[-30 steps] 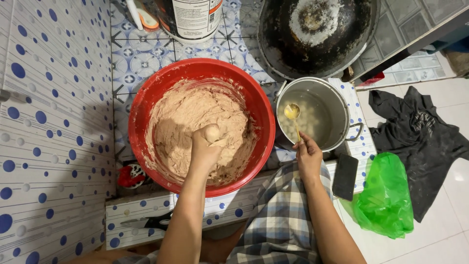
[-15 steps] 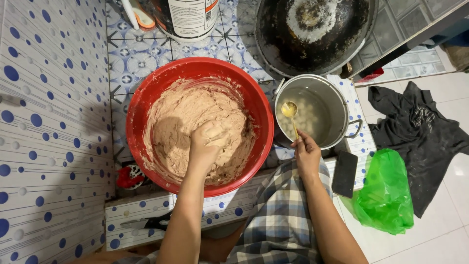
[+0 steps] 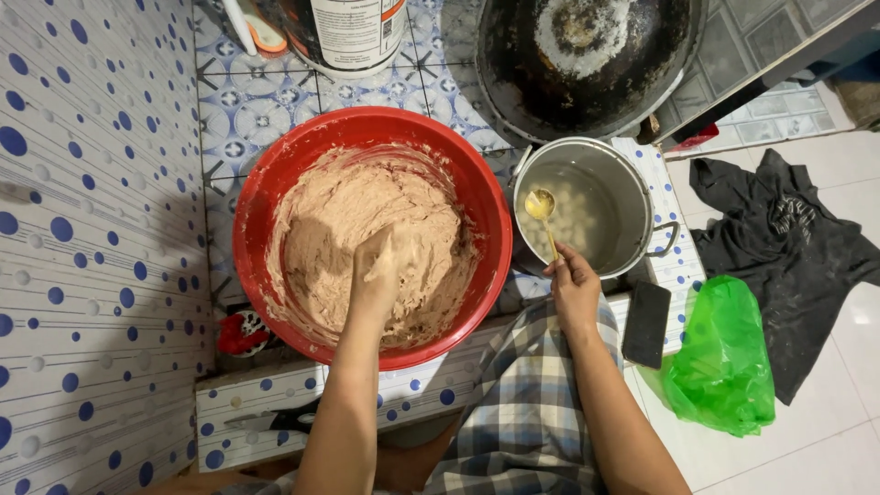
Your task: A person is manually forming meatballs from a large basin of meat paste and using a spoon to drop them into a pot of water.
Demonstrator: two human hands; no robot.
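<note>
A large red bowl (image 3: 477, 197) holds a thick pinkish-brown paste (image 3: 339, 220). My left hand (image 3: 380, 270) is sunk in the paste near the bowl's middle, fingers coated and closed around a lump of it. My right hand (image 3: 573, 284) holds a golden spoon (image 3: 541, 211) by its handle, the spoon's bowl hanging over a steel pot (image 3: 632, 179) of cloudy water with several pale balls (image 3: 577, 215) in it. The pot stands just right of the red bowl.
A black wok (image 3: 587, 55) lies behind the pot, a white bucket (image 3: 344, 32) behind the bowl. A dark flat phone (image 3: 646, 323), a green plastic bag (image 3: 724, 353) and a black cloth (image 3: 788, 247) lie at the right. A dotted tile wall (image 3: 92, 229) rises at the left.
My left hand, which held a formed ball above the paste, has pushed down into the paste. The spoon has stayed over the pot, tilting slightly.
</note>
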